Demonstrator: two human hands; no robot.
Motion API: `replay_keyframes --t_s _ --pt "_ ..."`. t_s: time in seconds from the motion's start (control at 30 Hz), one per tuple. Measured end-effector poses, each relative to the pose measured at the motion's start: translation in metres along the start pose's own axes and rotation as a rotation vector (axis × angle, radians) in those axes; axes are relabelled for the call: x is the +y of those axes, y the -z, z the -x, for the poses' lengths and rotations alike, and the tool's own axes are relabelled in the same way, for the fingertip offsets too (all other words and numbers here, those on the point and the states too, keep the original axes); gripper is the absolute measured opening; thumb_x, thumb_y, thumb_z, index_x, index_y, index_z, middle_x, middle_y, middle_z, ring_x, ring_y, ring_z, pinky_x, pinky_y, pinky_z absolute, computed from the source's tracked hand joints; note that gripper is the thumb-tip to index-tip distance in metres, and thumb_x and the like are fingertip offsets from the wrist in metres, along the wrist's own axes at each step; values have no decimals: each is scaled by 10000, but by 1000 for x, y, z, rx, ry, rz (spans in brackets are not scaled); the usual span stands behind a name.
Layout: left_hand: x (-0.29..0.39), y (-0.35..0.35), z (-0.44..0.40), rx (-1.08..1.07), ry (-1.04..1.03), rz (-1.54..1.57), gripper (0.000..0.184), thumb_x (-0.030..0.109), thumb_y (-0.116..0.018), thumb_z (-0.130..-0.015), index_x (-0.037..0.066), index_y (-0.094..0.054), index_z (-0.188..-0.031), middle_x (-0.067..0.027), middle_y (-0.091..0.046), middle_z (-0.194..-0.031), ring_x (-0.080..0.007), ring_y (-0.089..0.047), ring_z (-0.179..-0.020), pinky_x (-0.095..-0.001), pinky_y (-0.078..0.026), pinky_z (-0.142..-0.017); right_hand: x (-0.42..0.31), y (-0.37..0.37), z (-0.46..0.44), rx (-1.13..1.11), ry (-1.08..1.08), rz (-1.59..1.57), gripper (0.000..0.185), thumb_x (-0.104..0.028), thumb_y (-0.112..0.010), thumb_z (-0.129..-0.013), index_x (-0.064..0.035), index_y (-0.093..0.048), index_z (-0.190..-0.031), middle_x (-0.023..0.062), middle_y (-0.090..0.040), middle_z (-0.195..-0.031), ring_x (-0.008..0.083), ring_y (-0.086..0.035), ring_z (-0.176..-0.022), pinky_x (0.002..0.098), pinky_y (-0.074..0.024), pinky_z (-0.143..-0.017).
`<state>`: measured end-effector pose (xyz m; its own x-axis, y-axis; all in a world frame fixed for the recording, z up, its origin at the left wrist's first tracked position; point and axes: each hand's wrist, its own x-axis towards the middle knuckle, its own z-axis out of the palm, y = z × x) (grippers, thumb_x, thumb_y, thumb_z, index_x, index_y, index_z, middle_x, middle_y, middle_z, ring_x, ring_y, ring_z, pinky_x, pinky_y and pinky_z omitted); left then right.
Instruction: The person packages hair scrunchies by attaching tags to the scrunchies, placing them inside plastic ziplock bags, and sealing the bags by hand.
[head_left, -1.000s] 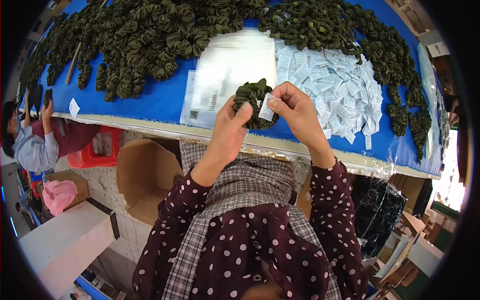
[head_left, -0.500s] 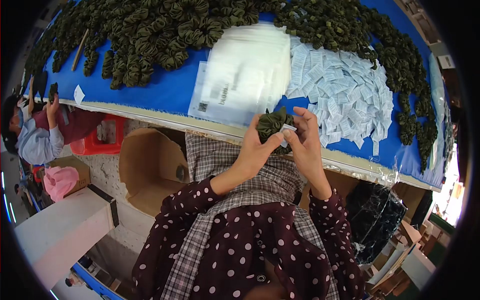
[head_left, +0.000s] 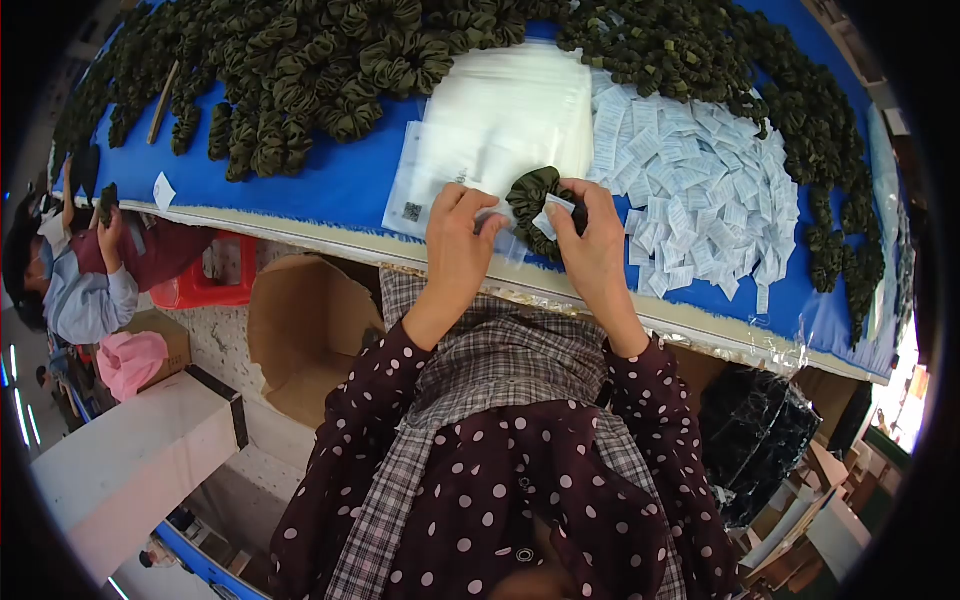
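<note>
In my right hand is a dark olive-green scrunchie, gripped at its right side with a small white label under my thumb. My left hand is closed, thumb against the curled fingers, at the lower edge of a stack of clear plastic bags. It pinches the edge of the top plastic bag, whose see-through film shows between my two hands. The scrunchie lies over the lower right part of the stack.
Loose white labels form a pile at the right on the blue tabletop. Many green scrunchies lie along the back. A co-worker sits at the far left. Below the table stands a cardboard box.
My left hand has let go of the scrunchie and moved left to the plastic bags. My right hand keeps the scrunchie and label, now slightly higher over the stack.
</note>
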<state>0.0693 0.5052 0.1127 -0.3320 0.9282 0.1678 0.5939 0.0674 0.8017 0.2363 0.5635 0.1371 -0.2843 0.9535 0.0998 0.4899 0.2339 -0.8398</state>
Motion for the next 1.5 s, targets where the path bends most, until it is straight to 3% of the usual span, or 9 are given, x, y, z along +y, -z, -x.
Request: replay_keyframes --t_s 0.33,0.5,0.67,0.8,0.87,0.97,1.17,1.33,1.5 --pt "2 2 -7 160 92 119 124 -7 -712 -796 31 -637 -887 -71 -546 -891 -234 -510 -734 -317 -447 -657 -6 4 3 -54 132 38 429 -48 -697 -876 -40 -610 -1296 115 -608 -1211 239 -592 -997 310 -480 -873" --pt "1 0 8 184 -199 186 87 1 -708 -818 31 -637 -858 -69 -559 -915 -231 -511 -748 -316 -446 -667 -23 2 -4 -123 231 -57 544 -32 -689 -869 -68 -547 -1394 111 -577 -1290 239 -580 -1064 309 -467 -926" --pt "5 -1 17 269 -490 -39 200 1 -694 -842 25 -625 -1029 -72 -571 -942 -227 -526 -774 -323 -458 -687 -6 -2 -4 -239 149 -152 618 -15 -654 -895 -64 -456 -1478 114 -503 -1396 223 -551 -1135 314 -446 -979" --pt "19 -13 32 415 -273 -212 471 -18 -682 -848 25 -514 -1285 -81 -575 -967 -226 -542 -811 -337 -469 -710 -4 5 22 -9 -45 -616 593 -8 -625 -917 -31 -417 -1471 144 -489 -1380 221 -539 -1153 315 -443 -991" --pt "25 -16 41 150 -158 191 650 -48 -653 -849 34 -363 -1424 -80 -577 -914 -213 -551 -776 -332 -476 -700 -5 7 31 85 -90 -590 583 -13 -626 -921 -26 -413 -1464 147 -495 -1359 222 -543 -1143 313 -444 -990" --pt "45 -25 53 -115 -46 327 619 -72 -615 -853 22 -374 -1415 -66 -571 -833 -182 -536 -689 -300 -468 -657 -7 10 39 345 -208 -525 557 -28 -628 -933 -10 -402 -1442 157 -511 -1295 223 -552 -1114 309 -447 -988" --pt "65 -35 47 -241 152 486 593 -85 -581 -855 22 -377 -1401 -43 -554 -775 -146 -500 -622 -268 -444 -612 11 26 48 366 -327 -498 552 -51 -675 -912 -18 -407 -1394 148 -523 -1207 215 -567 -1041 305 -468 -941" --pt "62 -29 40 -240 227 615 583 -88 -576 -853 19 -374 -1390 -27 -537 -768 -126 -478 -618 -245 -419 -595 -7 46 52 111 -196 -326 594 -155 -740 -894 -15 -399 -1359 127 -567 -1071 188 -574 -915 326 -494 -825" --pt "63 -24 49 -274 265 652 586 -86 -582 -851 18 -366 -1386 -8 -513 -731 -115 -461 -609 -224 -411 -600 -30 38 30 63 -489 58 659 -171 -781 -854 -17 -393 -1364 137 -605 -1089 194 -592 -884 339 -498 -752"
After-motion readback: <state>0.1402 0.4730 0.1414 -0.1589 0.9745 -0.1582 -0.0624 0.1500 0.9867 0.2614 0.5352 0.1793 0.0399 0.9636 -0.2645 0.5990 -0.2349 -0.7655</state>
